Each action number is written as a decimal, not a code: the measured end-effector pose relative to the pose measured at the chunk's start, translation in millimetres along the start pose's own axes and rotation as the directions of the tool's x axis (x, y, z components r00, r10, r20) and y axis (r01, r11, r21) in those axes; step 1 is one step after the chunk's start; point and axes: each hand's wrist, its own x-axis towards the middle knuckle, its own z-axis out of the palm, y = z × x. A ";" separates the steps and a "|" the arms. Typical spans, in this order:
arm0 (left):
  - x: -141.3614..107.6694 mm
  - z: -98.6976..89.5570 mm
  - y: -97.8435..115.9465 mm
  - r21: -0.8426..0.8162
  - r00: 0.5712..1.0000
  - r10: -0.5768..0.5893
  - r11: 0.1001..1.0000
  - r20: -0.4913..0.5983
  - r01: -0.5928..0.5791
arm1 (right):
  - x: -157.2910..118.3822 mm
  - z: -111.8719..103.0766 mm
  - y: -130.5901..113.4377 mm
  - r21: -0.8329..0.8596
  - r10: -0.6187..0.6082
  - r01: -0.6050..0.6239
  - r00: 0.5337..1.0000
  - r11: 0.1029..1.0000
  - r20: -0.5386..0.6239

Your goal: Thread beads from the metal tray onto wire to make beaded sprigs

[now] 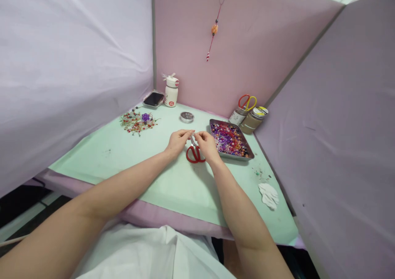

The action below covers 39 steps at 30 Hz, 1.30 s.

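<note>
My left hand (pixel 179 142) and my right hand (pixel 206 143) meet over the middle of the table, fingertips almost touching. Both are closed in a pinch, and whatever lies between the fingers is too small to make out. Just below them is a pair of scissors with red handles (pixel 191 154), its blades partly hidden by the hands. Right beside my right hand stands a metal tray (pixel 236 158) full of purple, red and orange beads (pixel 228 139) with red cord among them.
Beaded strings (pixel 138 122) lie in a heap at the left. Along the back are a phone (pixel 153 99), a white bottle (pixel 171 94), a small round container (pixel 187 117), and jars (pixel 251 122), one holding scissors (pixel 247 102). A white glove (pixel 268 196) lies right; a beaded cord (pixel 214 29) hangs behind.
</note>
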 end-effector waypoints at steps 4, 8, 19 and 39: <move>4.9 -3.0 -2.1 0.011 0.995 0.039 0.999 -0.086 -0.039 | -0.5 0.1 -0.7 -0.072 -0.035 0.036 0.999 0.997 0.009; 11.0 -3.9 -7.3 -0.229 0.986 -0.125 0.968 -0.106 0.098 | -2.2 0.0 -2.6 -0.149 -0.060 0.060 0.998 0.987 0.006; 16.6 -11.7 -3.0 -0.607 0.914 -0.299 0.683 0.274 0.405 | -0.9 0.2 3.4 -0.207 -0.059 0.064 0.998 0.976 0.029; 17.9 -22.8 3.8 0.263 0.947 -0.068 0.965 0.312 -0.017 | -0.7 -1.1 4.7 -0.274 -0.162 0.160 0.987 0.948 0.014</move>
